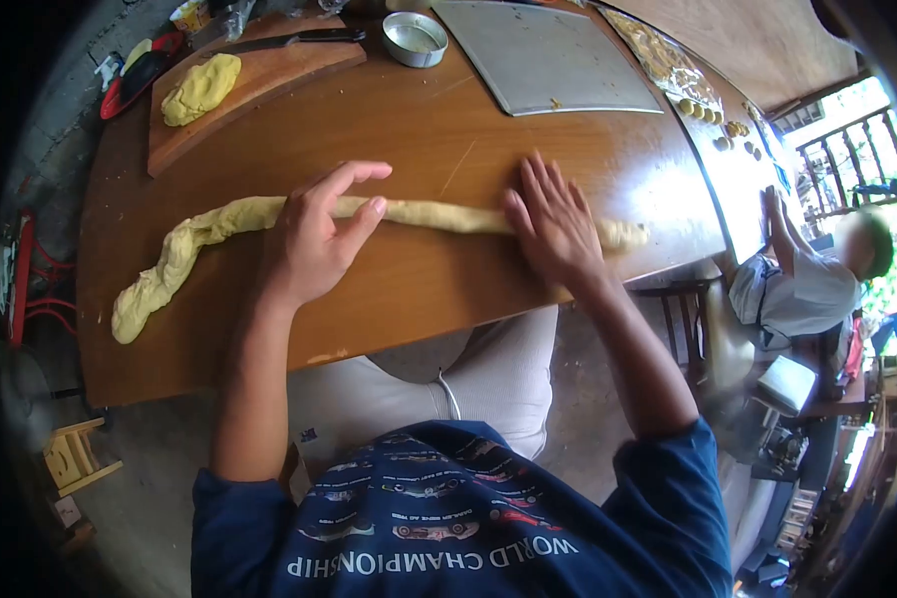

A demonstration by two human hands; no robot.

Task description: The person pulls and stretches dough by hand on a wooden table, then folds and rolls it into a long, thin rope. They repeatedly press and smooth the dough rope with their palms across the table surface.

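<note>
A long rope of yellow dough [439,215] lies across the wooden table [389,289]. Its left part is thick and lumpy and bends toward the near left corner; the part between my hands is thinner and smoother. My left hand [319,234] is over the rope left of the middle, thumb and index finger apart; whether its palm touches the dough is hidden. Farther right, my right hand [556,221] lies flat over the rope with fingers stretched out, slightly blurred. The rope's right end shows past that hand.
On a cutting board [269,85] at the back left lie a dough lump [201,90] and a knife [294,40]. A round tin [415,42] and a metal tray [548,60] stand farther back. Small dough balls [701,111] sit at the right, near another person [807,284].
</note>
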